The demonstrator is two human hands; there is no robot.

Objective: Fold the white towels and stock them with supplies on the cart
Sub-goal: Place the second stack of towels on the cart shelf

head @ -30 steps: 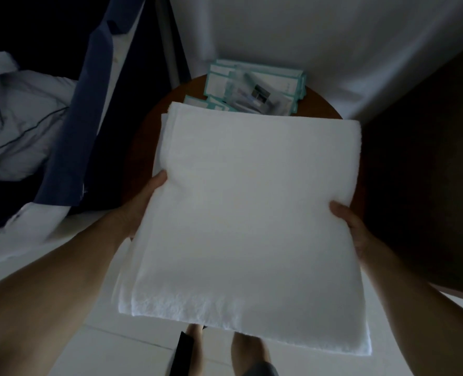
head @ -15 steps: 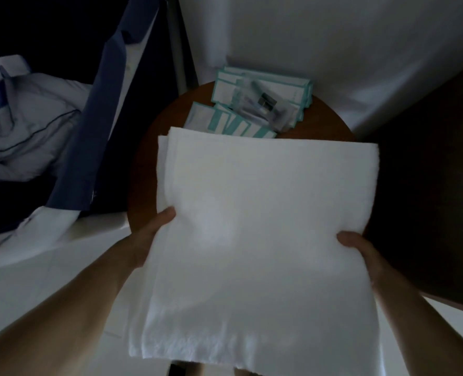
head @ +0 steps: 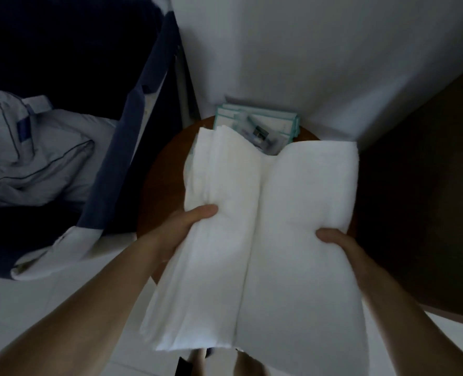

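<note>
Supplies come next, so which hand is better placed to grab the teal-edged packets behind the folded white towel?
Left, probably. The left hand grips the folded white towel nearer the teal-edged packets on the round brown table; the right hand holds it farther back. Both are occupied.

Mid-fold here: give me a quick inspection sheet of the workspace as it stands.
Surface: round brown table, partly covered by the towel.
Job's things: white towel, bent into a lengthwise valley down its middle; teal-edged packets stacked at the table's far edge, with a clear-wrapped item on top.
Clutter: rumpled white bedding with dark piping and a dark blue fabric strip, both on the left.
Grippers: left hand grips the towel's left edge, thumb on top; right hand grips the right edge; fingers hidden beneath.
Cables: nothing seen.
Surroundings: white surface behind, dark panel on the right, pale floor; no cart identifiable.
</note>
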